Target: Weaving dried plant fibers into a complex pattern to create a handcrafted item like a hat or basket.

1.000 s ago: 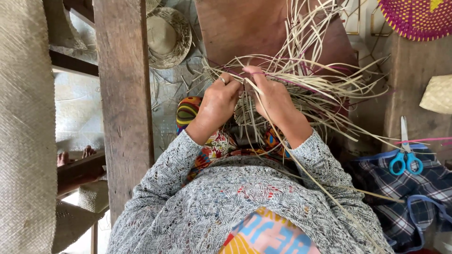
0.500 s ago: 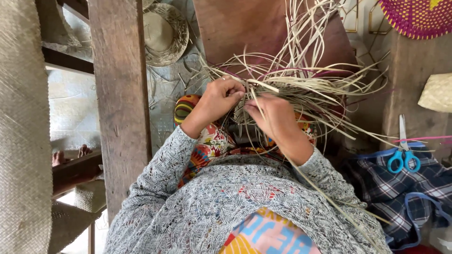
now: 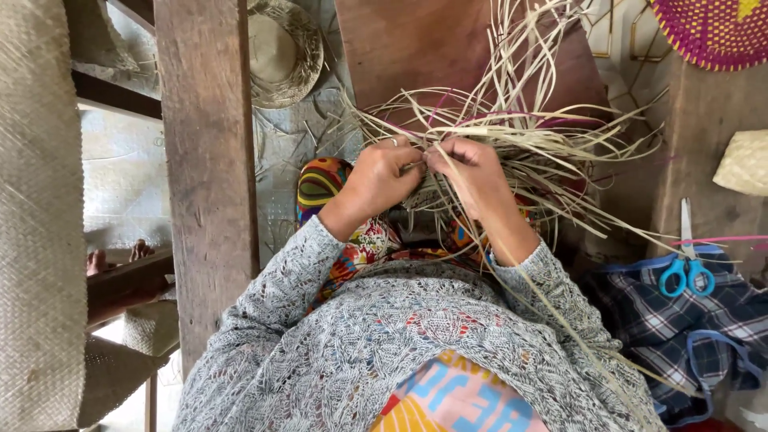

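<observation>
Straw strips (image 3: 520, 152) pinched by both hands.

Both forearms reach forward from the body and converge, elbows bent and held out to either side, sleeves of grey open-knit covering them down to the wrists. The left hand (image 3: 382, 178) sits with its back turned up and its wrist bent slightly inward; its fingers curl tightly in towards the palm, and a ring shows on one of them. The right hand (image 3: 474, 174) lies just beside it, back also up, knuckles raised and fingers folded down and inward. The fingertips of the two hands meet in the middle, pinched closed against each other. Both wrists are bare past the sleeve cuffs.
</observation>
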